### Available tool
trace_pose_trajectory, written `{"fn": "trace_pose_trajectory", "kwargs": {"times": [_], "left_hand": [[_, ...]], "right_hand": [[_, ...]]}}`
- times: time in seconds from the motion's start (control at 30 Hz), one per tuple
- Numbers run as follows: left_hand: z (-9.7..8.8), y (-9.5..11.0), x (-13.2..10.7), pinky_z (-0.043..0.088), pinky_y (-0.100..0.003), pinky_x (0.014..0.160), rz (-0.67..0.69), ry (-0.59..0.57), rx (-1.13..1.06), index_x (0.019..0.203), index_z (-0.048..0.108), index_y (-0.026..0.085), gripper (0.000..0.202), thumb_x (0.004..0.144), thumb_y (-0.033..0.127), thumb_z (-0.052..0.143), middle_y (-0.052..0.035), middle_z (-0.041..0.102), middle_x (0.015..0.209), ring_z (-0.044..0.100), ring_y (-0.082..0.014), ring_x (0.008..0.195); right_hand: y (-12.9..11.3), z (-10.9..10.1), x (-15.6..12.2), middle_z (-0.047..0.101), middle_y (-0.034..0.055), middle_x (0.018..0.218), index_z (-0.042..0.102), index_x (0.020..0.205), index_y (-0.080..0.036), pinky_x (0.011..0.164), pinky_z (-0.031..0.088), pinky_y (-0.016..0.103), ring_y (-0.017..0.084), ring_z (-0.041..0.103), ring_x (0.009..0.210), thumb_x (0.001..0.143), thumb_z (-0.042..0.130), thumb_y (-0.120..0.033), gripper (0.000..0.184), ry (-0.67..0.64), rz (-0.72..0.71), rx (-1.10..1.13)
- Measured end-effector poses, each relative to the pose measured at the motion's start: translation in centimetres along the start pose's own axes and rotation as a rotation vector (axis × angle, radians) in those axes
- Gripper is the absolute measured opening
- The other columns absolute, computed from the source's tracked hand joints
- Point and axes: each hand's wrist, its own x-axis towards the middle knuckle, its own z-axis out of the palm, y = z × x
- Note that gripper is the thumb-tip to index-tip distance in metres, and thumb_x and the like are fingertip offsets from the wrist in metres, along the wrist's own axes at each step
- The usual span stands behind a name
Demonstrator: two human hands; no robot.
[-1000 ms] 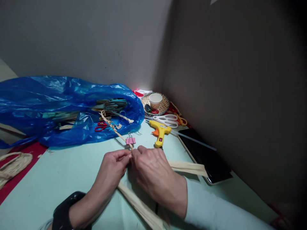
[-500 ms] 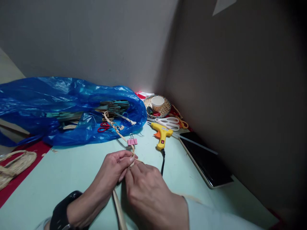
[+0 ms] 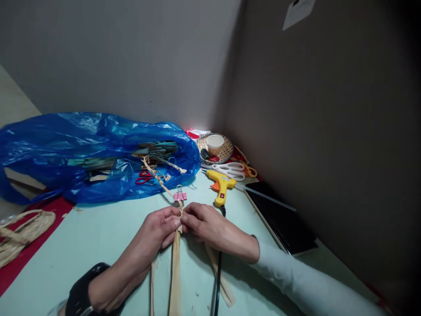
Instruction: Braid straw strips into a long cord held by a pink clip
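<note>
A narrow braid of pale dried plant strips (image 3: 158,181) runs from the blue bag down to my fingers, with a pink binder clip (image 3: 180,196) fastened across it. Just below the clip, my left hand (image 3: 161,226) pinches the braid between thumb and fingers. My right hand (image 3: 205,224) is closed against the braid from the other side, its thumb and fingertips pressed on a strip. One broad loose strip (image 3: 176,272) hangs straight down toward me. A thin strip (image 3: 152,287) trails on the left, and another strip (image 3: 222,281) slants out under my right hand.
A blue plastic bag (image 3: 98,131) holds bundled strips and red scissors (image 3: 144,177). A yellow glue gun (image 3: 223,186), white scissors (image 3: 230,169), a woven basket (image 3: 226,151) with a white cup (image 3: 215,142), and a black tablet (image 3: 279,219) lie rightward. Coiled braid (image 3: 29,232) sits left.
My right hand has moved up and right, turning from across the strips to beside the braid. The broad strip now hangs downward, and another strip shows at right. My left hand keeps its pinch.
</note>
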Motion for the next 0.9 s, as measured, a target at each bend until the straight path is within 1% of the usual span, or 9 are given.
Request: {"fn": "trace_pose_trajectory", "kwargs": {"times": [0.07, 0.13, 0.27, 0.4, 0.47, 0.53, 0.6, 0.77, 0.9], "left_hand": [[0.2, -0.3, 0.0, 0.015, -0.019, 0.044, 0.023, 0.010, 0.026, 0.093, 0.054, 0.014, 0.037, 0.071, 0.038, 0.071, 0.0013, 0.063, 0.067, 0.026, -0.0015, 0.041], [0.3, -0.6, 0.1, 0.015, -0.019, 0.044, 0.047, 0.034, 0.053, 0.101, 0.048, 0.016, 0.042, 0.072, 0.039, 0.069, 0.0033, 0.063, 0.066, 0.027, -0.0019, 0.040], [0.5, -0.8, -0.2, 0.018, -0.020, 0.044, 0.064, 0.045, 0.150, 0.110, 0.040, 0.020, 0.042, 0.078, 0.038, 0.060, 0.0081, 0.058, 0.061, 0.029, -0.0044, 0.039], [0.8, -0.1, -1.2, 0.032, -0.024, 0.050, 0.151, 0.091, 0.532, 0.112, 0.043, 0.022, 0.025, 0.090, 0.034, 0.044, 0.0105, 0.051, 0.050, 0.043, -0.0118, 0.042], [0.9, 0.5, -1.7, 0.036, -0.028, 0.058, 0.205, 0.137, 0.809, 0.103, 0.049, 0.022, 0.019, 0.094, 0.033, 0.036, 0.0073, 0.053, 0.048, 0.052, -0.0163, 0.049], [1.0, 1.0, -2.1, 0.036, -0.031, 0.061, 0.234, 0.189, 1.064, 0.089, 0.055, 0.022, 0.024, 0.094, 0.031, 0.033, 0.0008, 0.061, 0.057, 0.058, -0.0199, 0.057], [1.1, 1.3, -2.3, 0.035, -0.032, 0.062, 0.263, 0.249, 1.223, 0.078, 0.057, 0.022, 0.028, 0.093, 0.030, 0.034, -0.0039, 0.067, 0.067, 0.060, -0.0218, 0.062], [1.8, 1.2, -2.4, 0.034, -0.029, 0.057, 0.353, 0.337, 1.244, 0.068, 0.055, 0.022, 0.026, 0.089, 0.028, 0.041, -0.0014, 0.063, 0.060, 0.056, -0.0185, 0.054], [2.4, 0.2, -2.3, 0.034, -0.029, 0.054, 0.433, 0.365, 1.281, 0.065, 0.051, 0.022, 0.026, 0.089, 0.024, 0.041, -0.0008, 0.060, 0.055, 0.056, -0.0187, 0.050]], "right_hand": [[0.1, 0.2, -0.2, 0.067, 0.0026, 0.079, 0.061, 0.079, -0.015, 0.067, 0.038, 0.023, 0.013, 0.058, 0.073, 0.093, 0.047, -0.025, 0.023, 0.061, -0.029, -0.022], [0.4, 0.1, -0.3, 0.066, 0.0010, 0.075, 0.062, 0.075, -0.015, 0.067, 0.037, 0.022, 0.012, 0.056, 0.072, 0.091, 0.048, -0.022, 0.023, 0.062, -0.045, -0.002], [1.3, 0.7, 0.0, 0.061, -0.0015, 0.064, 0.063, 0.068, -0.015, 0.058, 0.033, 0.021, 0.010, 0.050, 0.061, 0.087, 0.052, -0.021, 0.023, 0.098, -0.050, 0.046], [1.6, 1.7, 0.1, 0.058, -0.0021, 0.058, 0.063, 0.066, -0.015, 0.053, 0.031, 0.021, 0.009, 0.046, 0.056, 0.083, 0.056, -0.022, 0.020, 0.213, -0.017, 0.107], [1.4, 1.9, 0.0, 0.059, -0.0011, 0.057, 0.064, 0.065, -0.015, 0.053, 0.032, 0.021, 0.010, 0.048, 0.056, 0.083, 0.056, -0.024, 0.021, 0.235, 0.006, 0.138], [1.2, 1.8, -0.1, 0.061, 0.0002, 0.057, 0.065, 0.066, -0.014, 0.053, 0.033, 0.021, 0.011, 0.049, 0.055, 0.083, 0.055, -0.024, 0.023, 0.241, 0.027, 0.169], [1.1, 1.8, -0.2, 0.063, 0.0014, 0.058, 0.067, 0.065, -0.014, 0.053, 0.034, 0.021, 0.011, 0.050, 0.054, 0.083, 0.055, -0.023, 0.023, 0.250, 0.042, 0.192], [1.2, 2.0, -0.2, 0.063, 0.0008, 0.057, 0.069, 0.064, -0.014, 0.052, 0.034, 0.020, 0.011, 0.051, 0.055, 0.081, 0.055, -0.021, 0.023, 0.272, 0.019, 0.246], [1.4, 2.0, -0.2, 0.058, -0.0014, 0.051, 0.066, 0.063, -0.015, 0.051, 0.036, 0.020, 0.010, 0.051, 0.049, 0.084, 0.051, -0.022, 0.027, 0.160, 0.003, 0.341]]}}
